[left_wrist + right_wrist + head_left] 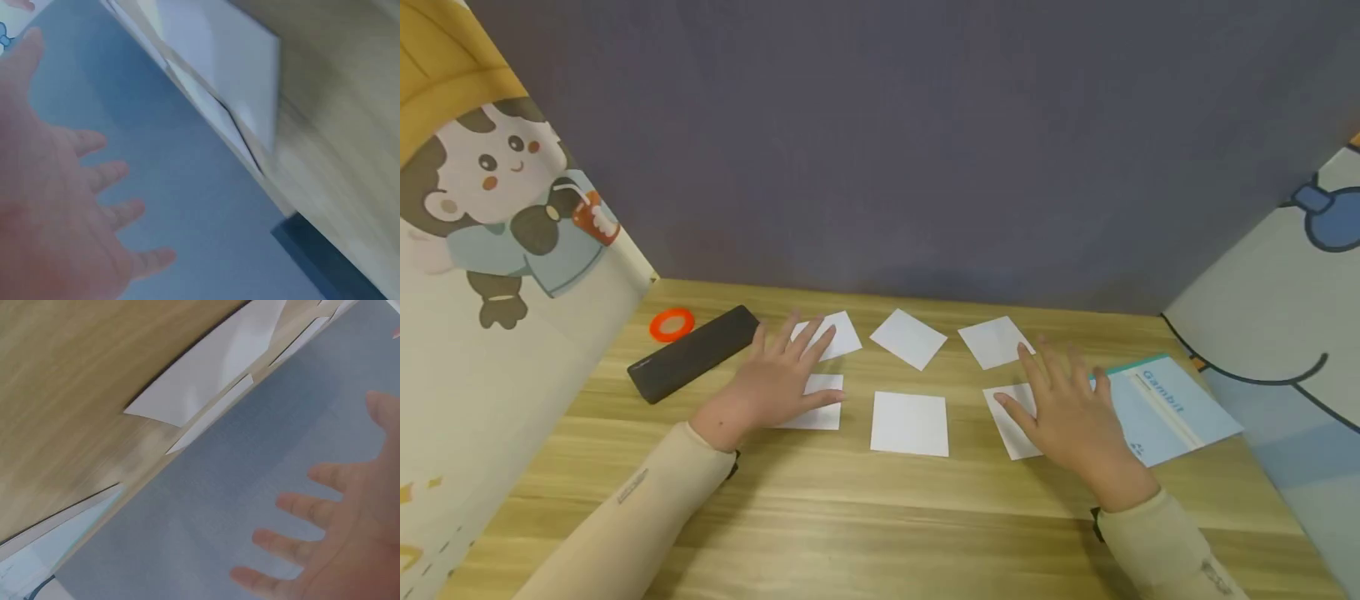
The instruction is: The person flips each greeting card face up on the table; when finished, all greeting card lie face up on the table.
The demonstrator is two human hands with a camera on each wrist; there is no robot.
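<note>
Each grip (780, 379) (1071, 421) splayed, paper (910, 425) edges apart

Head view faces forward and down over the worktop (880, 525) | wrist views, tilted, look close past left hand (56, 206) and right hand (359, 540) | all share grey wall (910, 150)

Black oblong case (692, 355) on wood-grain surface (880, 533); orange ring (667, 337), just behind the case; Gambit-lettered packet (1180, 408), well to its right; cartoon-printed wall (497, 192), to its left.

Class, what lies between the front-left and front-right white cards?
The front-middle white card, with bare tabletop on either side; the head view shows this.
</note>
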